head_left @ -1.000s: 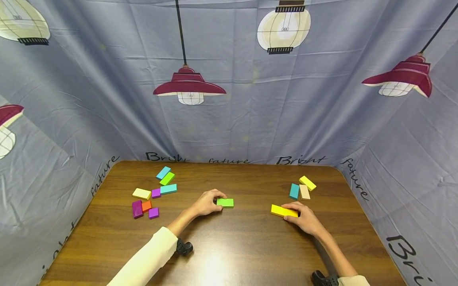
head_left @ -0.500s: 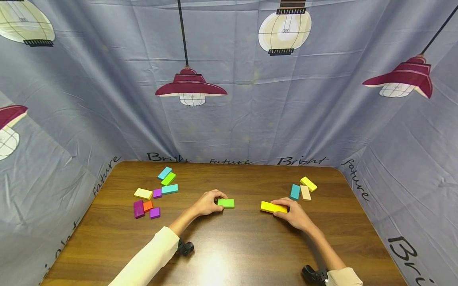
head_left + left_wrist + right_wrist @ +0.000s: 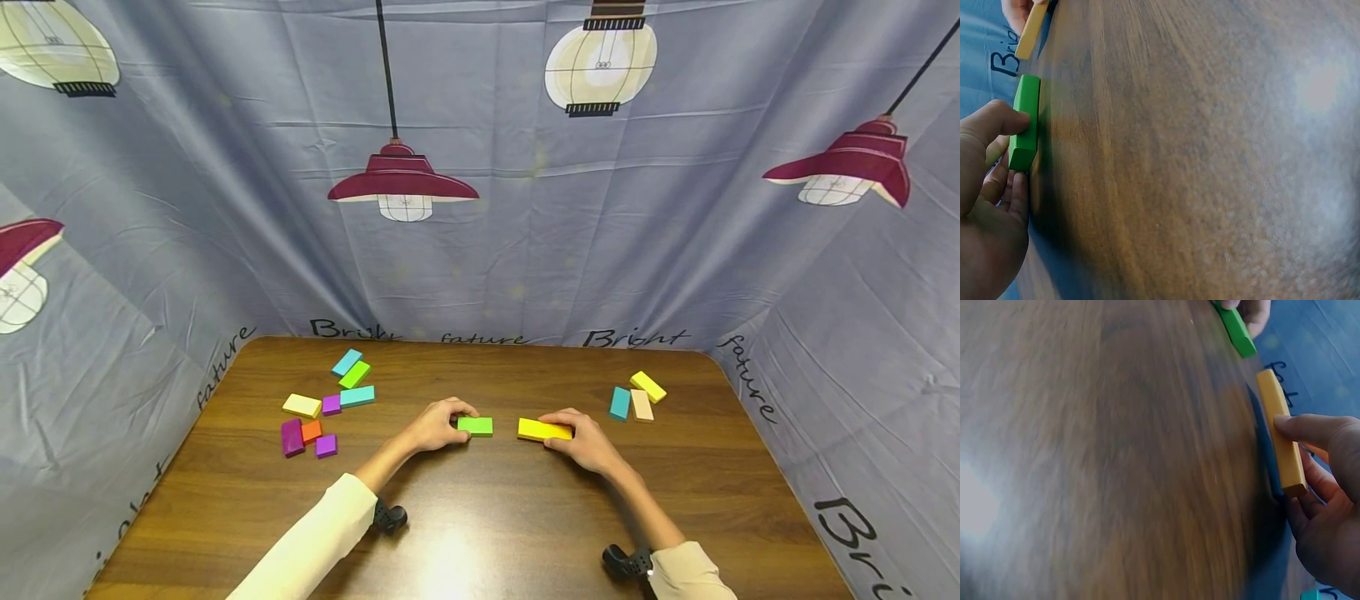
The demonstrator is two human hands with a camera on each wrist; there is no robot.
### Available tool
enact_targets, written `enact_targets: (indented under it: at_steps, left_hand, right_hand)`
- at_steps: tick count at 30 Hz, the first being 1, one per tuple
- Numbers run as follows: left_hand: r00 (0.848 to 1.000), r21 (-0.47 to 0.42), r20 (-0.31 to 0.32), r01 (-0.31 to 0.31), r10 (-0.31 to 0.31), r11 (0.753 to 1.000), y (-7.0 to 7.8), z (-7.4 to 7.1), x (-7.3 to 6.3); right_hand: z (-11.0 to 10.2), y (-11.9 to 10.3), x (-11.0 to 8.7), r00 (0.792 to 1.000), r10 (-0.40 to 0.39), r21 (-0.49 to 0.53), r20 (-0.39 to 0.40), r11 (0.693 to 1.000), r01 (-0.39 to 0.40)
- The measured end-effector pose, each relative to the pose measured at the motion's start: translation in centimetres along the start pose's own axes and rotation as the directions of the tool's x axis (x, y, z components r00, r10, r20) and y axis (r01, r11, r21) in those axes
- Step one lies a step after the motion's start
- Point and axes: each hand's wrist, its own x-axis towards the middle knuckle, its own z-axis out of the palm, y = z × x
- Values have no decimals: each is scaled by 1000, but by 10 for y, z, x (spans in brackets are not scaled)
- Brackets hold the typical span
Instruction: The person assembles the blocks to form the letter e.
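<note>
My left hand [image 3: 437, 426] pinches a green rectangular block [image 3: 477, 426] near the middle of the table, thumb on the near side. In the left wrist view the thumb presses the long face of that green block [image 3: 1027, 97]. To its right, my right hand [image 3: 589, 443] grips a longer yellow block [image 3: 534, 430] between thumb and fingers. A shadow lies apart from the yellow block [image 3: 1286, 459] in the right wrist view, so it hovers slightly over the wood. The facing ends of the two blocks are separated by a small gap.
Several coloured blocks lie at the left, among them a magenta block [image 3: 292, 438], an orange block [image 3: 311, 432] and a turquoise block [image 3: 357, 396]. A teal block [image 3: 619, 403], a beige block [image 3: 642, 406] and a yellow block [image 3: 648, 387] lie back right. Curtains surround the wooden table [image 3: 525, 525].
My right hand has carried the yellow block leftward, bringing it closer to the green block. My left hand has kept its hold on the green block in nearly the same place.
</note>
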Motion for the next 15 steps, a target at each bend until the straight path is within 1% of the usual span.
enact_targets:
  at_steps: [4,10,15]
  left_hand:
    - [1000,4,-3,0,0,1000,-1,1,1]
    - [1000,15,3,-1,1,1000,-1,0,2]
    - [1000,0,7,2,-2,1000,-2,0,1]
  right_hand:
    - [7,-5,8,1000,9,10,16,1000,-9]
    - [16,-13,16,1000,-13,8,23,1000,12]
    - [23,-16,21,1000,0,1,28,1000,0]
